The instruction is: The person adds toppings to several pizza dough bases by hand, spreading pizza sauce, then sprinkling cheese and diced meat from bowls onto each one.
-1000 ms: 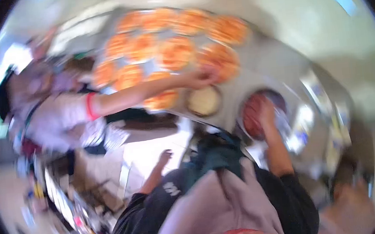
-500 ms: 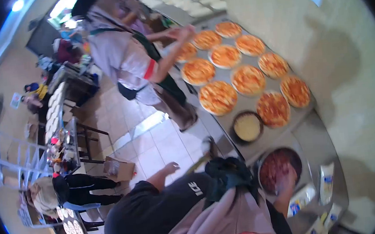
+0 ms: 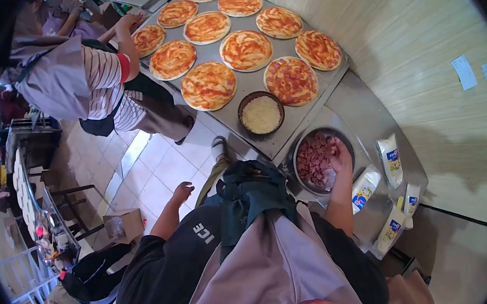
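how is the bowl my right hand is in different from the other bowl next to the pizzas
The metal bowl under your right hand holds reddish sliced meat; the dark bowl holds pale shredded cheese. The metal bowl looks larger and shiny, the dark bowl smaller and brown-rimmed. Your hand reaches into the metal bowl; nothing touches the dark bowl. Both are round and sit on the steel counter.

Ten round pizzas (image 3: pixel 246 50) lie on the metal counter (image 3: pixel 363 111) — nine spread with red sauce only, one (image 3: pixel 290 80) covered with sliced meat. Two round bowls stand near them: one of grated cheese (image 3: pixel 261 114), one of sliced meat (image 3: pixel 314 160). Four white packets (image 3: pixel 391 161) lie at the counter's end. On the floor — one cardboard box (image 3: pixel 124 224).
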Demonstrator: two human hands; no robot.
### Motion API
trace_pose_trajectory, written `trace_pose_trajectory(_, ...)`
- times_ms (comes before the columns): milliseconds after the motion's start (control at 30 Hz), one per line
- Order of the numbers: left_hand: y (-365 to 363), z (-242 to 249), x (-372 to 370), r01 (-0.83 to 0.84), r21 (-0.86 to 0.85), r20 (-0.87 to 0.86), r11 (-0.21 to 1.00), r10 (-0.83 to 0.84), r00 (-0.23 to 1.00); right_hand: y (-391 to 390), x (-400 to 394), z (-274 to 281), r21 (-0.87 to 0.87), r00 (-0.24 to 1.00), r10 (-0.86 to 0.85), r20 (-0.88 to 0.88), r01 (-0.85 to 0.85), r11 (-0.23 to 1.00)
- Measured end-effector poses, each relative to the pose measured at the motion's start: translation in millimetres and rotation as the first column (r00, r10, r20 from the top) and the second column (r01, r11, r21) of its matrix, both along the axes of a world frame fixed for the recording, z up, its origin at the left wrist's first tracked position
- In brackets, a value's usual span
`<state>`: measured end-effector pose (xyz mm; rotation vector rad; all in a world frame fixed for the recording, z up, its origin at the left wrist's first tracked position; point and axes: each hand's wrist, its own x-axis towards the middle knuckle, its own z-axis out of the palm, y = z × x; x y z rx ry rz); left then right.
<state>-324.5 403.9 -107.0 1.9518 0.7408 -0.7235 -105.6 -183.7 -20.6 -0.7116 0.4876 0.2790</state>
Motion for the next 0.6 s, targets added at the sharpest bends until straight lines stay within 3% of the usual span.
trace_pose_trajectory(100, -2, -1, 14, 0.025, -0.065, 0.07, 0.998, -0.021, 0.997, -4, 30, 17, -0.176, 0.994, -0.094, -0.049, 0.084, 0.981)
trace_pose_trajectory(167, -2, -4, 14, -0.008, -0.068, 0.078, 0.998, 0.013, 0.997, 4, 52, 46, -0.043, 0.982, -0.182, -0.042, 0.18, 0.983)
trace_pose_trajectory(233, -2, 11, 15, -0.023, -0.03, -0.079, 0.999, 0.021, 0.997, 13, 73, 82, -0.028, 0.988, -0.157, -0.007, 0.156, 0.987)
trace_pose_trajectory(300, 6, 9, 9, -0.039, -0.045, -0.03, 0.998, 0.037, 0.999, 28, 100, 106, -0.115, 0.988, -0.074, 0.136, 0.09, 0.989)
trace_pose_trajectory(367, 28, -9, -1, -0.019, -0.103, -0.1, 0.994, 0.008, 0.995, 32, 137, 107, -0.118, 0.983, -0.063, 0.173, 0.084, 0.989)
trace_pose_trajectory(433, 50, -48, -25, -0.136, -0.168, -0.019, 0.976, 0.135, 0.991, 34, 170, 108, -0.124, 0.978, -0.058, 0.202, 0.085, 0.989)
trace_pose_trajectory(500, 70, -53, -32, -0.178, -0.194, -0.086, 0.965, 0.164, 0.983, 48, 204, 114, -0.121, 0.969, -0.019, 0.245, 0.05, 0.991)
trace_pose_trajectory(533, 72, -47, -27, -0.169, -0.203, -0.087, 0.964, 0.155, 0.984, 57, 217, 120, -0.13, 0.969, -0.025, 0.245, 0.059, 0.99)
trace_pose_trajectory(600, 86, -37, -18, 0.009, -0.051, -0.068, 0.999, -0.012, 0.998, 75, 243, 130, -0.197, 0.972, -0.01, 0.235, 0.058, 0.979)
